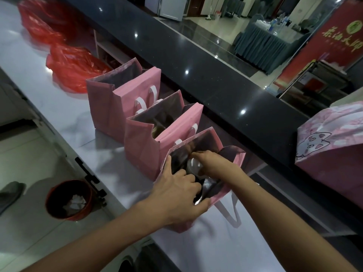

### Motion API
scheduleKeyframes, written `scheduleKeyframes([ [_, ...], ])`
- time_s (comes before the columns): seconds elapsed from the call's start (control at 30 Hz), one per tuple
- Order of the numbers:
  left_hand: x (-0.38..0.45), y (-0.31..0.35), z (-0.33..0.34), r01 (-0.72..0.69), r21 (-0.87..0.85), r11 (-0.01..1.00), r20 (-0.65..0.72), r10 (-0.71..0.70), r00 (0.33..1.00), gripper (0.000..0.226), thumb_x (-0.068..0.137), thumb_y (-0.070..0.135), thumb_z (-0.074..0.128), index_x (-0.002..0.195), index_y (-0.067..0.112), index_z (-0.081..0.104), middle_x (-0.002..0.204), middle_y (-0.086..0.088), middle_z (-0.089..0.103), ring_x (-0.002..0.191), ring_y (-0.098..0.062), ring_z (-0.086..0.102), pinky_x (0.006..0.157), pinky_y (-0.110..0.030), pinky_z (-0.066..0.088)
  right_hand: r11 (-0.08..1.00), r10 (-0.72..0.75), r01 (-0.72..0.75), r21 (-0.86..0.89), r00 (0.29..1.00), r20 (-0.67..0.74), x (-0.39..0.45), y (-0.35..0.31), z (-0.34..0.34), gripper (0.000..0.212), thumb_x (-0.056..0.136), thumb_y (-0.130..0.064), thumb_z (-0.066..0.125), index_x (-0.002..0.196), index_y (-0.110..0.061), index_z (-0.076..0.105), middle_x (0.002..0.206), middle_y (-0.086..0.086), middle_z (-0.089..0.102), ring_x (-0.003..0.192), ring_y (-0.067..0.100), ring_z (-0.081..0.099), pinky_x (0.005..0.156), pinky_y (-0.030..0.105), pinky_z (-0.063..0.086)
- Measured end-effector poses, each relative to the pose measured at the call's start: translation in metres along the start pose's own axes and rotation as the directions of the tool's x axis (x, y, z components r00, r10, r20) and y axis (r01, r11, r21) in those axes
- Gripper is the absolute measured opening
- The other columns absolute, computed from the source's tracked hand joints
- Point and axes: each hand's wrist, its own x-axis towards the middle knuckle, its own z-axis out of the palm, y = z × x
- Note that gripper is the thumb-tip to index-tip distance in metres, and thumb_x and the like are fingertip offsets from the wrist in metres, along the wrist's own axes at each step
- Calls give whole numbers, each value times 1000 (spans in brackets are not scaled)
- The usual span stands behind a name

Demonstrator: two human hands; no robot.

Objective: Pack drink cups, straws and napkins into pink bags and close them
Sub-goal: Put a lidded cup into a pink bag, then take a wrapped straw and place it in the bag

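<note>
Head view | packing step: left hand (177, 195) grips the nearest pink bag's (238, 160) rim, right hand (211, 163) inside on a cup lid (193, 165), grip unclear | next, probably: seat cup, add straws, napkins

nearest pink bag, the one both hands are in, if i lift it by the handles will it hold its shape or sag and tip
The nearest pink bag looks soft-sided: its rim buckles where the left hand grips it, so expect some sag. The white handle lies limp on the counter, so it is floppy. A white-lidded cup under the right hand adds weight inside, so it may tilt.
</note>
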Motion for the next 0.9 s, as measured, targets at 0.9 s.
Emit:
scheduleKeyframes([
  [0.9, 37, 191, 19, -363, -33, 931, -142, 356, 924, 38, 97, 40, 41, 123, 26, 66, 121, 7, 68, 111, -24, 61, 95, -46, 48, 760, 589, -261, 595, 662, -463, -340, 79, 72, 33, 95, -28, 65, 128, -22, 66, 128, -3, 68, 120, 15, 61, 103, 40, 49],
])
